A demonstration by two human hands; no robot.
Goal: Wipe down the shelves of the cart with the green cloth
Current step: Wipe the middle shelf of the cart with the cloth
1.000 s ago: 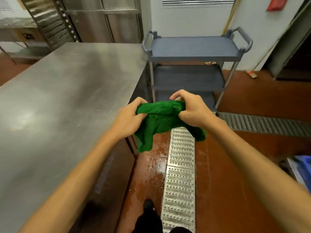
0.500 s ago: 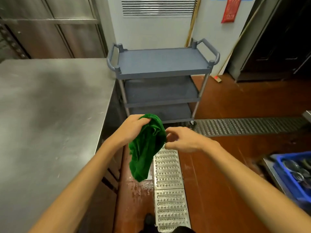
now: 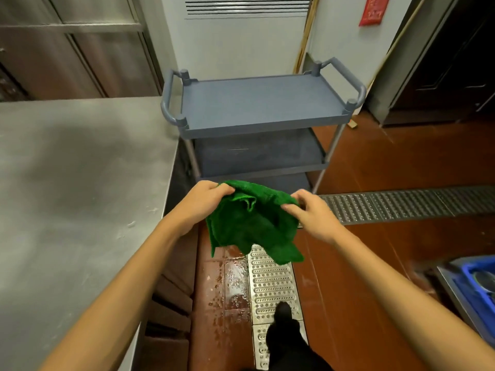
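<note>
green cloth (image 3: 251,223): soft, limp, light | left hand (image 3: 199,202) and right hand (image 3: 312,212) pinch its top edge | cart (image 3: 262,103) at 12 o'clock | best gripped bunched.

no legible text, red wall banner (image 3: 373,9) bears gold characters too blurred to read

a stainless steel counter (image 3: 69,183) is filling the left half of the frame, its top showing dull smears. a perforated metal drain cover (image 3: 270,285) is running up the lower middle of a red-brown floor (image 3: 407,162), with water glistening just left of it. a second grate (image 3: 396,204) is crossing the right side. a blue crate (image 3: 476,285) is sitting at the lower right edge. a red paper sign (image 3: 373,9) is hanging at the upper right, and a louvred vent (image 3: 246,6) is showing at top centre.
</note>
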